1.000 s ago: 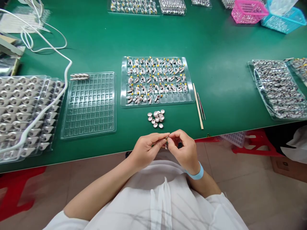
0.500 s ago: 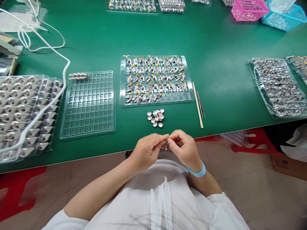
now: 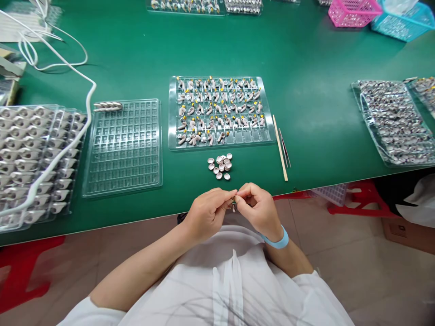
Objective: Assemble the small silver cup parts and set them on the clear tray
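Observation:
My left hand (image 3: 208, 213) and my right hand (image 3: 258, 209) meet at the table's front edge, fingertips pinched together. Between them is a small part (image 3: 234, 207) with a yellowish bit and a shiny lower end, mostly hidden by the fingers. Just beyond my hands lies a loose pile of small round metal caps (image 3: 221, 166). Behind the pile sits a clear plastic tray (image 3: 248, 137) holding rows of small curved grey pieces with yellow tabs; some pockets in its front row, at the right, are bare.
A wooden stick (image 3: 280, 147) and tweezers (image 3: 284, 147) lie right of the tray. At left are a second clear tray (image 3: 124, 167), stacked trays of grey shells (image 3: 25, 154) and a white cable (image 3: 73, 142). Filled trays (image 3: 394, 122), a pink basket (image 3: 353, 12) and a blue basket (image 3: 401, 27) stand at right.
The view has shifted slightly. Both hands stay pinched together around the small part, with hardly any movement; the caps and trays have not been disturbed.

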### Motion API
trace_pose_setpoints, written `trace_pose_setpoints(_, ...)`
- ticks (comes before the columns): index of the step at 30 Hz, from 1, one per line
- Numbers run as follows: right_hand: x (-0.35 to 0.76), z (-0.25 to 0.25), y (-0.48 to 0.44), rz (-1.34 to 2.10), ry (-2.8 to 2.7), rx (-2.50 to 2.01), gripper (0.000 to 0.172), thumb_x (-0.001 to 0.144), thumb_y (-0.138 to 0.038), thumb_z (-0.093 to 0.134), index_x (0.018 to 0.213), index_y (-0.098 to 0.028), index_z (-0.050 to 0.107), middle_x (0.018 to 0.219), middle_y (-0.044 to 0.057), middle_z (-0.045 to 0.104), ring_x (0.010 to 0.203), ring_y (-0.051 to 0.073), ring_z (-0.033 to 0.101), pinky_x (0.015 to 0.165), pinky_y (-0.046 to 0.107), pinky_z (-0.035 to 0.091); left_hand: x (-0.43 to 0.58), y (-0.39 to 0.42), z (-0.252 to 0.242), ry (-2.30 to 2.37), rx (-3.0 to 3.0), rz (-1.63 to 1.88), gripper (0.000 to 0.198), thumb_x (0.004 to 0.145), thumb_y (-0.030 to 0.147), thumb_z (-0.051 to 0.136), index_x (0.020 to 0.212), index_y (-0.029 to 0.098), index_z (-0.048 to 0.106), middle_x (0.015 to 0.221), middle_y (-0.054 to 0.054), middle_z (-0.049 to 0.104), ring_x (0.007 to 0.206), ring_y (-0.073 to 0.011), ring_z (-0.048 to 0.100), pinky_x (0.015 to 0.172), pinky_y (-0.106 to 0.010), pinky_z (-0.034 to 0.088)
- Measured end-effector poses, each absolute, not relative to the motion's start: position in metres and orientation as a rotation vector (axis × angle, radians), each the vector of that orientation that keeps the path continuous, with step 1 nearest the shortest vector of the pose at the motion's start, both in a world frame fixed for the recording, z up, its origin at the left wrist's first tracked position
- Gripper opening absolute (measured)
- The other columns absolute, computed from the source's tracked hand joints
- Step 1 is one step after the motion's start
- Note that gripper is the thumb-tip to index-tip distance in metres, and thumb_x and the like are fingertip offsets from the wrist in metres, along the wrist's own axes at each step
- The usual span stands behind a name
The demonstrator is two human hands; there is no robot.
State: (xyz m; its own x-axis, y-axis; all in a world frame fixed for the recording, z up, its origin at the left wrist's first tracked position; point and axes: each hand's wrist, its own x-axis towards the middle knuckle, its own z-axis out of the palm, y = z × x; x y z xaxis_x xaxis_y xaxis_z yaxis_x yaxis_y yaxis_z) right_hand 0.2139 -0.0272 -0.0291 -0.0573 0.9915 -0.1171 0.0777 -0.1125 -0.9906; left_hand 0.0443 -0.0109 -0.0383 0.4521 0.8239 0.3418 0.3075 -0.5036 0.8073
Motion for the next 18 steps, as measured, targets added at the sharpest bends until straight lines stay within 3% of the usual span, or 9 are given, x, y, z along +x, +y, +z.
trace_pose_setpoints(12,0.213,-0.030,-0.024,1.345,-1.254,-1.327,0.012,0.083,-0.019,0.060,0.073,-0.020,0.055,0.070,-0.002,0.060,0.062,0.012,0.060,0.056,0.023,0.048,0.042,-0.011,-0.036,1.006,1.970,0.955,0.026,0.094,0.010,0.052,0.111,0.016,0.071,0.078,-0.006,0.073,0.070,-0.0149,0.066,0.065,-0.025,0.054)
trace_pose_setpoints(18,0.219,-0.021,-0.024,1.313,-1.310,-1.365,0.012,0.084,-0.021,0.061,0.074,-0.021,0.054,0.068,-0.002,0.061,0.059,0.011,0.059,0.055,0.023,0.048,0.043,-0.010,-0.023,1.022,1.549,0.700,0.024,0.095,0.021,0.055,0.115,0.017,0.068,0.100,-0.009,0.076,0.086,-0.0182,0.072,0.079,-0.029,0.058)
